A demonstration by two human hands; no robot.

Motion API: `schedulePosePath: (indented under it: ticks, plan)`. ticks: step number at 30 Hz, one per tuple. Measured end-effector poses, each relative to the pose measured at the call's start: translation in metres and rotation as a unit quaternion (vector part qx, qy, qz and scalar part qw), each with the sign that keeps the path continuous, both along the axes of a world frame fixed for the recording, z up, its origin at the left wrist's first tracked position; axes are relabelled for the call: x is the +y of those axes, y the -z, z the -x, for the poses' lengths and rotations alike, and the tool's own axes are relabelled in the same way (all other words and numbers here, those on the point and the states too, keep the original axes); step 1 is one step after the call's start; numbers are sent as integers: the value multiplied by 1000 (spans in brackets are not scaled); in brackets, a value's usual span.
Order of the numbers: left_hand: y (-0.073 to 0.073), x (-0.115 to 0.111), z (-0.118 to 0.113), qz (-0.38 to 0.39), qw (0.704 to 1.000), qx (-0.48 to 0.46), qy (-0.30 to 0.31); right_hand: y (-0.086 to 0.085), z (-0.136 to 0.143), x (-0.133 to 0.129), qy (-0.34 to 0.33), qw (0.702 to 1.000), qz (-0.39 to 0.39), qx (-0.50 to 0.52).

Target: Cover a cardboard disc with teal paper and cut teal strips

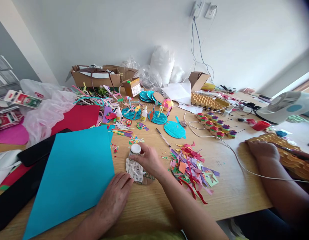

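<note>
White-lidded and small, a round jar [135, 150] stands, in the head view, at the far edge of a round, labelled cardboard piece [137, 171]. The right hand [150, 160] grasps it between thumb and fingers; the left hand [115, 189], flat and gripping nothing, steadies the cardboard's near rim. Even, light pressure should prevent slipping.

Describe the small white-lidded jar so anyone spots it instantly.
Find the large turquoise paper sheet. Right of it, the right hand holds a small round jar over a printed cardboard disc. Its broad white lid sets it apart from the two pointed white bottles behind.
</note>
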State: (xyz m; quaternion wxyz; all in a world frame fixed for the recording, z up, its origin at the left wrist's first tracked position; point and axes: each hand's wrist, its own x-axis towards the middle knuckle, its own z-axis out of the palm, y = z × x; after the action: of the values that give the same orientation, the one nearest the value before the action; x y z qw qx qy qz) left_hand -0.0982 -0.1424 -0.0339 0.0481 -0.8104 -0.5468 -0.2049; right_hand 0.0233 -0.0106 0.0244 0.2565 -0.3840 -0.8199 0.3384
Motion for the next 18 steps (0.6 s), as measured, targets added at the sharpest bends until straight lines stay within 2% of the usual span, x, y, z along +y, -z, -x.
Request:
schedulePosePath:
  ticks: [8,16,18]
  plan:
    - [4,0,3,17,1000,-21,-1,-2,6,34,35,999,-25,22]
    - [11,0,6,-37,999,8,5,-3,5,40,-24,999,6,46]
    - [12,0,7,-41,999,12,6,-3,5,39,-22,999,3,40]
